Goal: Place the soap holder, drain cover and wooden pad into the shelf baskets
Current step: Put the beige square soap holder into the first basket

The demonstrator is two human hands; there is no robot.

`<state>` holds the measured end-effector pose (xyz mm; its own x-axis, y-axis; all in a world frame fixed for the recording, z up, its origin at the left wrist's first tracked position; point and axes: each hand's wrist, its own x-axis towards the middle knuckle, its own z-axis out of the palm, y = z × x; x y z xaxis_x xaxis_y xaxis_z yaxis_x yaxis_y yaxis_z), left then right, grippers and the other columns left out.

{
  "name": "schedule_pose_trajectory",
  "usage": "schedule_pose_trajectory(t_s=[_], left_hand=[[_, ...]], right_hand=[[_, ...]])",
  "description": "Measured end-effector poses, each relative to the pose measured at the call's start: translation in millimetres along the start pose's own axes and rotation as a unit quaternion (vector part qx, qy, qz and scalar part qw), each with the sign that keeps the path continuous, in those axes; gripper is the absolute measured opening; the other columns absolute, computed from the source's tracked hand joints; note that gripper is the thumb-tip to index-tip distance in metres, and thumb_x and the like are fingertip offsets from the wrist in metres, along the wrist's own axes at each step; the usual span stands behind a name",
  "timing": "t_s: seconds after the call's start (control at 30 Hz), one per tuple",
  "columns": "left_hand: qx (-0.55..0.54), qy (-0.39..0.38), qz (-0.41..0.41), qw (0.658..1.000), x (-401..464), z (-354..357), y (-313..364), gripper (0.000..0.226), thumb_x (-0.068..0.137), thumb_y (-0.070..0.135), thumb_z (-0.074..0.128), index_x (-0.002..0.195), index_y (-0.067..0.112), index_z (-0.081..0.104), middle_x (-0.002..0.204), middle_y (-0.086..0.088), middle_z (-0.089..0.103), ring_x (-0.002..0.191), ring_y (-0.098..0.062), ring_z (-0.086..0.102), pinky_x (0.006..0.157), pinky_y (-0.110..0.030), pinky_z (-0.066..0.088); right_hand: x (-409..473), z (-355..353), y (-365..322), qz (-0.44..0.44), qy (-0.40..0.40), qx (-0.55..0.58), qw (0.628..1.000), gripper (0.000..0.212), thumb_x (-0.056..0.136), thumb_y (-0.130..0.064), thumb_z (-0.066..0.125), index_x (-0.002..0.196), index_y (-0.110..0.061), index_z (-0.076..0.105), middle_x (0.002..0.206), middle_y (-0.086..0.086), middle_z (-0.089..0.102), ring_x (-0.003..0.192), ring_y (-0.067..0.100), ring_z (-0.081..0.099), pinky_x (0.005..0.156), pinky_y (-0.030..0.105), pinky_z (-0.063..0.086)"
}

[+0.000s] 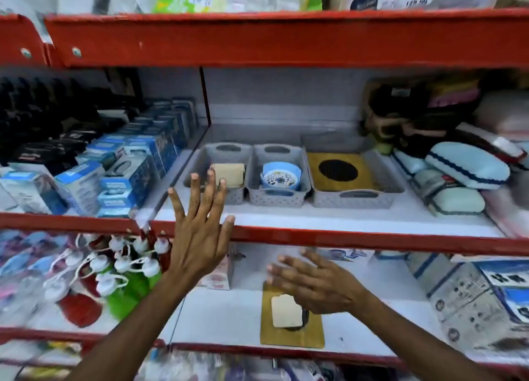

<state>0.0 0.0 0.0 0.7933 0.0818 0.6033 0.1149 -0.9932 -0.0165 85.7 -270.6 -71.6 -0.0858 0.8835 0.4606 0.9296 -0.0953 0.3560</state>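
Observation:
Three grey baskets stand in a row on the middle shelf. The left basket [187,177] holds a cream soap holder [233,174]. A blue drain cover [282,177] lies in the middle basket [276,199]. The right basket [356,199] holds a wooden pad [320,177] with a black round centre. On the lower shelf lies a second wooden pad [292,336] with a cream soap holder [286,312] on top. My left hand [200,234] is raised with fingers spread in front of the left basket, holding nothing. My right hand [312,283] hovers flat just above the lower pad, empty.
Blue boxes [126,174] fill the middle shelf on the left, and pale blue cases [466,168] sit on the right. The lower shelf has green and red bottles [123,280] on the left and boxed goods [481,294] on the right. Red shelf edges [343,239] run across.

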Motion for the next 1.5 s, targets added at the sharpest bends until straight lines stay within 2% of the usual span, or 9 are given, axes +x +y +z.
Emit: schedule_pose_trajectory(t_s=[0.1,0.2,0.27,0.63,0.83,1.0,1.13,1.4,1.5], left_hand=[[-0.003,-0.018,-0.019,1.0,0,5,0,0.065,0.101,0.042,0.023,0.158,0.013,0.008,0.168,-0.012,0.005,0.156,-0.034,-0.002,0.122,-0.067,-0.006],[-0.007,-0.044,-0.027,0.999,-6,15,0,0.066,0.101,0.044,0.018,0.158,0.013,0.004,0.169,-0.011,0.001,0.156,-0.031,-0.007,0.122,-0.065,-0.007],[0.0,-0.047,-0.025,0.999,-7,18,-2,0.066,0.101,0.045,0.015,0.158,0.012,0.005,0.169,-0.012,0.002,0.156,-0.031,-0.007,0.122,-0.064,-0.008],[-0.027,-0.036,-0.04,0.998,-9,26,-1,0.066,0.101,0.045,0.015,0.158,0.011,0.011,0.168,-0.008,0.004,0.156,-0.026,-0.007,0.124,-0.061,-0.008],[-0.024,-0.044,-0.039,0.998,-9,26,-3,0.067,0.101,0.046,0.017,0.158,0.013,0.009,0.168,-0.006,0.001,0.157,-0.025,-0.007,0.124,-0.059,-0.008],[-0.027,-0.051,-0.041,0.997,-12,28,-4,0.068,0.1,0.047,0.016,0.158,0.012,0.01,0.168,-0.008,0.004,0.157,-0.024,-0.004,0.126,-0.056,-0.006],[-0.035,-0.044,-0.039,0.998,-16,29,-3,0.067,0.1,0.046,0.017,0.157,0.011,0.014,0.168,-0.01,0.009,0.157,-0.025,0.0,0.127,-0.05,-0.007],[-0.047,-0.031,-0.035,0.998,-18,31,-3,0.067,0.1,0.042,0.025,0.157,0.01,0.015,0.168,-0.011,0.009,0.157,-0.024,0.002,0.128,-0.049,-0.004],[-0.043,-0.033,-0.038,0.998,-17,31,-3,0.068,0.099,0.043,0.029,0.157,0.011,0.014,0.168,-0.009,0.009,0.157,-0.023,0.002,0.128,-0.047,-0.004]], right_hand=[[-24,46,-17,0.005,-0.17,0.033,0.985,0.069,0.094,-0.028,0.049,0.156,-0.016,0.022,0.163,0.005,0.027,0.153,0.025,0.015,0.125,0.046,0.012],[-47,89,-29,0.178,-0.305,0.132,0.926,0.068,0.094,-0.04,0.056,0.154,-0.02,0.029,0.162,0.002,0.03,0.15,0.017,0.007,0.12,0.044,0.029],[-54,103,-30,0.261,-0.366,0.2,0.87,0.08,0.093,-0.046,0.058,0.157,-0.019,0.017,0.167,0.001,0.015,0.151,0.015,-0.003,0.126,0.043,0.015],[-58,133,-35,0.325,-0.457,0.244,0.791,0.096,0.087,-0.053,0.066,0.158,-0.016,0.013,0.164,0.006,0.023,0.145,0.026,0.032,0.114,0.038,0.035],[-47,109,-32,0.361,-0.376,0.263,0.812,0.104,0.077,-0.057,0.071,0.156,-0.019,0.015,0.161,0.003,0.026,0.14,0.022,0.037,0.109,0.033,0.041],[-22,38,-31,0.346,-0.124,0.236,0.9,0.092,0.07,-0.063,0.071,0.144,-0.017,0.042,0.141,-0.002,0.049,0.125,0.01,0.043,0.097,0.028,0.054],[17,-31,-30,0.283,0.061,0.186,0.939,0.079,0.073,-0.047,0.077,0.135,-0.007,0.049,0.135,0.006,0.062,0.122,0.018,0.052,0.109,0.019,0.039],[84,-89,2,0.425,0.114,0.258,0.86,0.107,0.067,-0.046,0.083,0.151,-0.015,0.025,0.141,-0.005,0.048,0.124,0.002,0.047,0.1,0.001,0.033],[93,-84,14,0.456,0.097,0.263,0.845,0.115,0.065,-0.051,0.083,0.154,-0.019,0.017,0.144,-0.004,0.048,0.123,0.007,0.05,0.1,0.013,0.043]])
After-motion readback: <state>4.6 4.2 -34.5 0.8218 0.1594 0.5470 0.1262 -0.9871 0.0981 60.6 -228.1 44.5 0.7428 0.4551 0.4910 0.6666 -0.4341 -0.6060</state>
